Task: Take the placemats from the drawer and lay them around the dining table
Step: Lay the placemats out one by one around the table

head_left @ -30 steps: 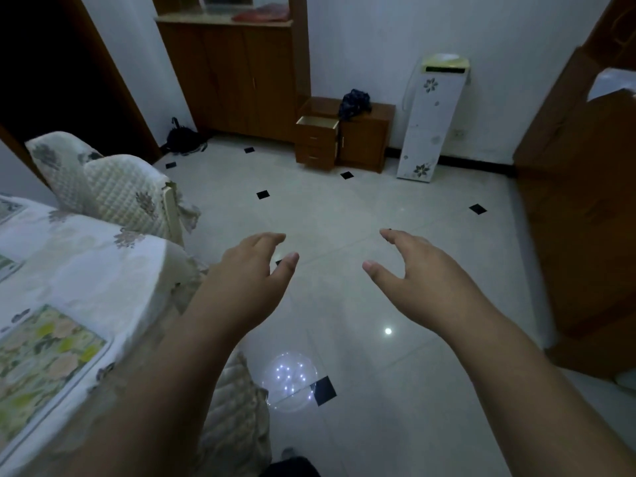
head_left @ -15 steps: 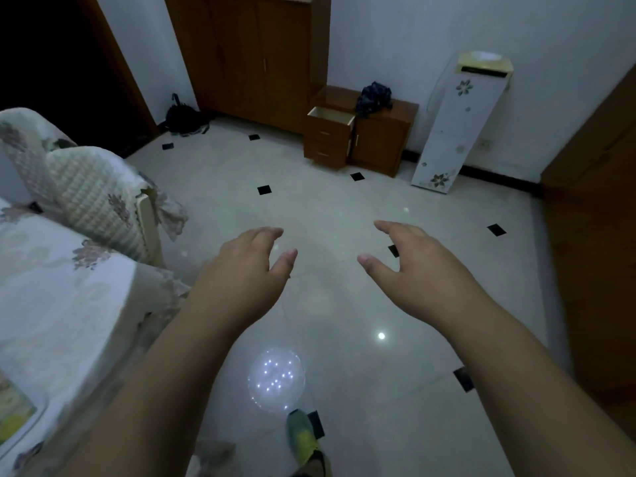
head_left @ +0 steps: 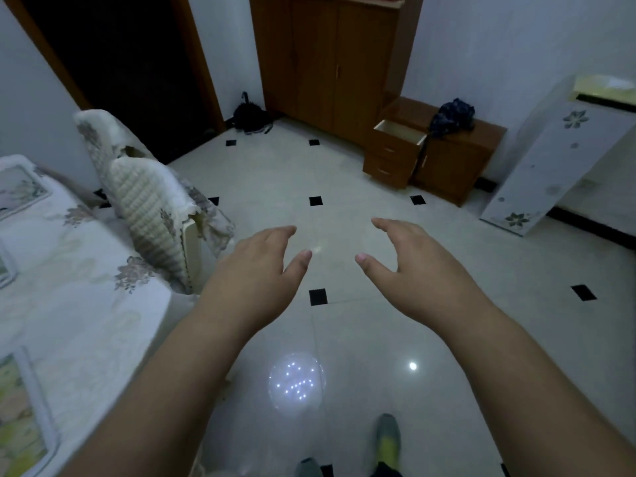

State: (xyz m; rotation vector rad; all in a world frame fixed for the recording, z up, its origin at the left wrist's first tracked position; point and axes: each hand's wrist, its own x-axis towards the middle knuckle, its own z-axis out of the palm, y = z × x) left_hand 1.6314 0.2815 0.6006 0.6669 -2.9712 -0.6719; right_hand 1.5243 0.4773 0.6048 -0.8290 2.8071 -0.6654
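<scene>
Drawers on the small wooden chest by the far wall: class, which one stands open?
The top drawer is open. It is pulled out and shows its pale inside, while the two drawers below sit flush with the chest's front.

No legible text, label, brand, number or sign appears on any surface. The white cabinet [head_left: 557, 160] at the upper right of the frame carries only printed flower motifs, and the tablecloth [head_left: 79, 270] at the left only floral patterns.
</scene>
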